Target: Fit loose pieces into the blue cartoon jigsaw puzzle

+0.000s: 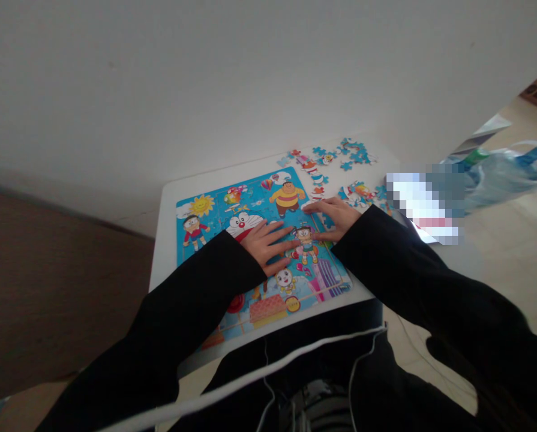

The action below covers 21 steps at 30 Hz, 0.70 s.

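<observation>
A colourful cartoon jigsaw puzzle (214, 225) lies in its tray on a small white table, much of its picture assembled. My left hand (270, 243) rests flat on the middle of it, fingers spread towards a cartoon boy figure. At the puzzle's right border is my right hand (335, 217), its thumb and forefinger apart, with the fingertips touching the board's edge. No piece shows between those fingers, though their undersides are hidden. Loose puzzle pieces (357, 150) are scattered on the table beyond the right hand, and others lie partly behind it.
A lit, blurred-out screen (423, 210) stands at the table's right side. Behind it is a clear plastic bag (504, 180) with bottles. The wall (250, 84) borders the table's far side. A white cable (268, 369) crosses in front of my lap.
</observation>
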Each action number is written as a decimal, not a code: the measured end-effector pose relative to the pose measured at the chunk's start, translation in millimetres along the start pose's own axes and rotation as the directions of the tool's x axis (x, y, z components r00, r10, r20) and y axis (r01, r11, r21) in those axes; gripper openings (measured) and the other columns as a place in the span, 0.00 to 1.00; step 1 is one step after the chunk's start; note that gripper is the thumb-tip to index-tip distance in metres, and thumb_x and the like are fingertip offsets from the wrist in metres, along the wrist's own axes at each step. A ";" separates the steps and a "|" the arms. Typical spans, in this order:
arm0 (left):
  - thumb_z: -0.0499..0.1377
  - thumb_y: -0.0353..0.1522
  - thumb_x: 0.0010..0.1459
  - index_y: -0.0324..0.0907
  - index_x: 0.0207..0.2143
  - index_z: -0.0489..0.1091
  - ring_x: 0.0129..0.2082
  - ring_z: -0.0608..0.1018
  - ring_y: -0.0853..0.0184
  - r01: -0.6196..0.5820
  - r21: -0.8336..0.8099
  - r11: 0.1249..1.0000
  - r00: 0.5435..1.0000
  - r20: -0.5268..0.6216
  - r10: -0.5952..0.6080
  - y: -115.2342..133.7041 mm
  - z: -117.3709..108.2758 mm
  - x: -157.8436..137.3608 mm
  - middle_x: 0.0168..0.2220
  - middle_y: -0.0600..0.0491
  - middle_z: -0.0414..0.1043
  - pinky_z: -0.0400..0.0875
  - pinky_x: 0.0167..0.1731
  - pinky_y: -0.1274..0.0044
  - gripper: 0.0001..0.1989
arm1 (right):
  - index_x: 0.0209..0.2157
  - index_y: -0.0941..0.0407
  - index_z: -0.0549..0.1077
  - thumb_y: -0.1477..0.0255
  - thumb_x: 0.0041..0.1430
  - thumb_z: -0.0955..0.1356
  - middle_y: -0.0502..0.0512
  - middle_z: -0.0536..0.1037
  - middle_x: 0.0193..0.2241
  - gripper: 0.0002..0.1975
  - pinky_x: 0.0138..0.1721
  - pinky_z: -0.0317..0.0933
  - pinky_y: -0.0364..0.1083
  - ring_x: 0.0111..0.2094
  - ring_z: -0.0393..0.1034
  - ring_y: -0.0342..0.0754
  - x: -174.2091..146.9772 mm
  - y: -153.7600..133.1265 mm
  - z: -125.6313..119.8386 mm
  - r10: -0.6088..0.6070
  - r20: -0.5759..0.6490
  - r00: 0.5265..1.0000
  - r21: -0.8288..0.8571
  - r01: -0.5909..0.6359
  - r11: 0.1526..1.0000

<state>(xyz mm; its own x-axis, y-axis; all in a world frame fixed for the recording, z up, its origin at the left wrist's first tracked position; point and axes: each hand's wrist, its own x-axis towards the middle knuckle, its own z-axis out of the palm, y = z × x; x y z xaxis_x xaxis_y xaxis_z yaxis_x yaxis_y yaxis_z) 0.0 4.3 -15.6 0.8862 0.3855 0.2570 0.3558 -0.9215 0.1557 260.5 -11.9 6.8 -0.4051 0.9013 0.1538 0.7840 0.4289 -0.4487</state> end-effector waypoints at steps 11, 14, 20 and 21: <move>0.48 0.43 0.64 0.49 0.56 0.64 0.60 0.63 0.53 -0.006 -0.006 1.000 1.000 0.014 0.006 -0.7 -0.3 -0.7 0.59 0.47 0.63 0.59 0.56 0.52 0.21 | 0.41 0.53 0.76 0.65 0.60 0.65 0.54 0.79 0.42 0.11 0.45 0.67 0.51 0.43 0.73 0.49 -28.4 -21.2 2.4 -0.300 -0.105 0.948 -0.098 0.290 0.952; 0.48 0.42 0.65 0.48 0.56 0.64 0.60 0.63 0.53 0.008 0.000 1.000 0.999 0.048 -0.008 2.4 -6.8 0.3 0.59 0.47 0.63 0.58 0.57 0.52 0.21 | 0.46 0.52 0.75 0.67 0.63 0.63 0.53 0.77 0.46 0.14 0.45 0.68 0.50 0.46 0.72 0.48 -52.1 -31.9 8.2 -0.317 -0.079 0.945 -0.150 0.303 0.941; 0.47 0.41 0.66 0.48 0.56 0.64 0.60 0.63 0.53 0.033 0.022 0.999 0.998 0.055 -0.034 7.9 -16.3 2.0 0.59 0.47 0.64 0.58 0.57 0.53 0.20 | 0.51 0.54 0.72 0.67 0.63 0.63 0.54 0.75 0.50 0.16 0.50 0.66 0.49 0.51 0.69 0.49 -67.7 -38.0 7.8 -0.308 -0.065 0.949 -0.208 0.289 0.934; 0.47 0.41 0.66 0.48 0.56 0.64 0.60 0.64 0.53 0.034 0.024 0.999 0.998 0.053 -0.035 7.8 -16.1 1.9 0.58 0.47 0.64 0.59 0.57 0.53 0.20 | 0.51 0.54 0.73 0.67 0.63 0.64 0.54 0.75 0.50 0.16 0.50 0.66 0.49 0.51 0.69 0.49 -66.6 -37.5 5.7 -0.315 -0.066 0.947 -0.206 0.295 0.933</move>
<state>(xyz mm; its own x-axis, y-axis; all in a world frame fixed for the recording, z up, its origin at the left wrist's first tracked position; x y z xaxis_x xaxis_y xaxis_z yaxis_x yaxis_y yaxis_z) -0.3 -1.4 1.5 0.8877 0.4144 0.2006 0.3925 -0.9089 0.1410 255.5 -88.3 8.3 -0.5991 0.7226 0.3450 0.7085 0.6791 -0.1919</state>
